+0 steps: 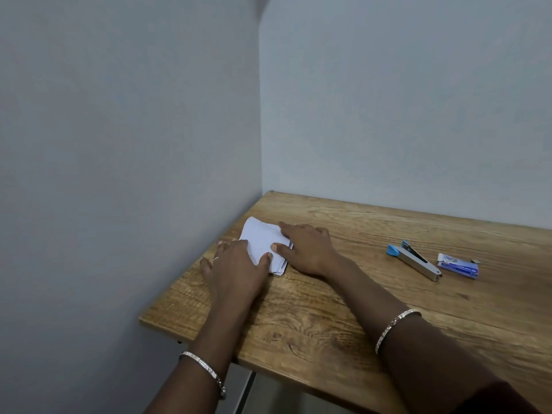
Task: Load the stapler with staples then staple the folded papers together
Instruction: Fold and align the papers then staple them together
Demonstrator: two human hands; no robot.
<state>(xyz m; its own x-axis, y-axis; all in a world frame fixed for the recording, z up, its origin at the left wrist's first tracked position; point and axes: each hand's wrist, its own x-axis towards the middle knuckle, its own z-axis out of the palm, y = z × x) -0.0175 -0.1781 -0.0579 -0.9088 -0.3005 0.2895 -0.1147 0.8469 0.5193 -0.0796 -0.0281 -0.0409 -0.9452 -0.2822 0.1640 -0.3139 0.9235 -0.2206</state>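
A small stack of folded white papers (pixel 260 239) lies near the left back corner of the wooden table (pixel 343 309). My left hand (pixel 236 268) lies flat over its near-left side, thumb on the top sheet. My right hand (pixel 306 248) presses on its right side, fingers spread and thumb on the paper. A grey stapler with a blue tip (pixel 413 259) lies on the table to the right, apart from both hands. Beside it lies a blue box of staples (pixel 458 265), its white flap open.
Grey walls meet in a corner just behind and left of the papers. The table's left edge runs close under my left hand. Bare wood lies between the papers and the stapler.
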